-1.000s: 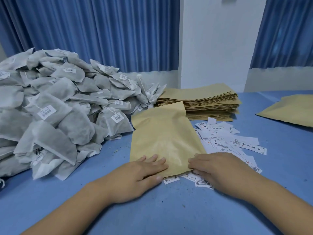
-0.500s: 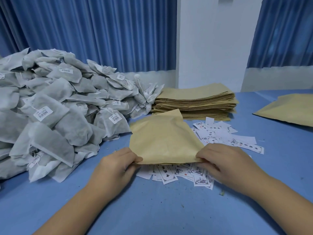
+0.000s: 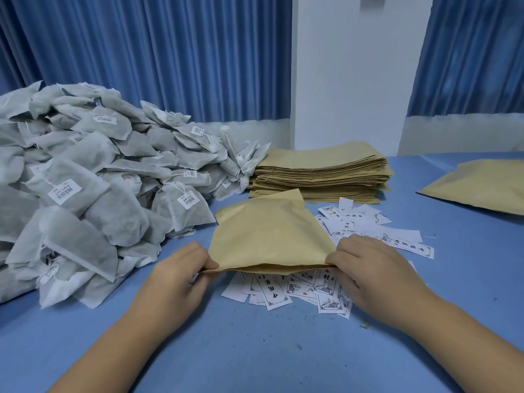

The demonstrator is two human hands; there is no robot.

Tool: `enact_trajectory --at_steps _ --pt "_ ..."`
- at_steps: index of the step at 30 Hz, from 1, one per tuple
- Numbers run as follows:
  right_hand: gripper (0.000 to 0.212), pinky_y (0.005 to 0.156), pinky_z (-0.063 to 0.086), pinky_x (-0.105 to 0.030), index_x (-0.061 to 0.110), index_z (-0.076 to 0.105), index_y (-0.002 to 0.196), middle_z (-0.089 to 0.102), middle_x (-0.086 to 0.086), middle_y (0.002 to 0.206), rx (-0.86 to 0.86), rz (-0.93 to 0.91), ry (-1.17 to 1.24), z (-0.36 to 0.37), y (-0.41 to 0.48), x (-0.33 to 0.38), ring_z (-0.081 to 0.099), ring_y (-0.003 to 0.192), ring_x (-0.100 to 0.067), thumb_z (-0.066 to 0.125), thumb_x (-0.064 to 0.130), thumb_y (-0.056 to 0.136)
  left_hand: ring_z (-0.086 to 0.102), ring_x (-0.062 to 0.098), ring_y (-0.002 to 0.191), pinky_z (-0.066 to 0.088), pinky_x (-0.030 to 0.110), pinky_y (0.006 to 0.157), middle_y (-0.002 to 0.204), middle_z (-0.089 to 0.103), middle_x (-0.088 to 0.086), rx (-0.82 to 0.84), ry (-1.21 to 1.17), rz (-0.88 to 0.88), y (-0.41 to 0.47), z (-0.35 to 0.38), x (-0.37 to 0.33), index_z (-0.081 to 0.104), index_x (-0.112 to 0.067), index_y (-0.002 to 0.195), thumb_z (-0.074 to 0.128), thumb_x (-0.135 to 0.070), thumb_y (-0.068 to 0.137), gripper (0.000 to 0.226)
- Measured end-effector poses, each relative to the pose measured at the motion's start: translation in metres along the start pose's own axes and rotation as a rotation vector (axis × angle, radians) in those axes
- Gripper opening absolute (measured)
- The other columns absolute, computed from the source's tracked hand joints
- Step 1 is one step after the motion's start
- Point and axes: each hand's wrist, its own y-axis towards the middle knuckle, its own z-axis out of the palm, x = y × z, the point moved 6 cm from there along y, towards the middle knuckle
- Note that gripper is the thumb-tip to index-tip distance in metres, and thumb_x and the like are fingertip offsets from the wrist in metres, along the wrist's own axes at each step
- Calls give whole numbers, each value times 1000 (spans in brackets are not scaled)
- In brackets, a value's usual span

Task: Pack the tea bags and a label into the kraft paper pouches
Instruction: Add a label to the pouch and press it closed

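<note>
**Both hands hold a kraft pouch by its near corners above the labels**

The kraft pouch [image 3: 269, 236] sits at the middle of the blue worktop [image 3: 255, 350], with its near edge raised off the surface and its far end sloping down toward the back. The left hand [image 3: 175, 279] pinches the near left corner, its fingers [image 3: 208, 261] curled onto the paper. The right hand [image 3: 374, 276] pinches the near right corner in the same way. Between the two grips the near edge shows a thin dark gap, so the two layers are slightly parted there.

Loose printed labels [image 3: 306, 287] lie scattered on the worktop under the raised edge and spread out to the right of the pouch. To the left, a large heap of grey tea bags [image 3: 85, 194] with small white stickers covers that side of the worktop. A stack of flat pouches [image 3: 320, 171] lies just behind the held one, touching the heap's right end. A further flat pouch [image 3: 482, 188] lies well apart at the far right. Blue curtains [image 3: 170, 52] and a white pillar [image 3: 348, 66] stand behind.
</note>
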Motion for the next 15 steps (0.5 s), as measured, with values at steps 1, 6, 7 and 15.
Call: enact_trajectory --at_steps 1,6,7,15 --pt "26 51 46 -28 11 70 75 59 -2 67 4 -11 -3 1 1 1 56 57 -26 83 -3 57 41 2 63 35 7 60 71 48 -14 12 -5 -2 0 0 0 64 -13 73 61 -5 75 8" --pt "35 48 44 -26 14 69 64 56 1 60 -2 -73 -69 15 7 13 52 52 -24 77 -12 42 51 20 57 44 32 42 73 50 -7 181 200 104 -2 8 -17 49 -18 77 62 -16 76 14" --pt "36 46 44 -25 13 68 61 54 1 58 -9 -60 -57 17 7 12 52 51 -24 76 -14 39 51 21 55 40 30 38 72 50 -5 205 272 132 0 10 -23 49 -18 77 69 -14 71 21" --pt "24 49 45 -29 13 68 68 56 -1 63 7 -16 -66 16 7 17 53 54 -24 81 -1 53 49 21 44 12 21 40 57 49 -3 166 483 214 19 22 -43 54 -14 58 89 -14 49 37"
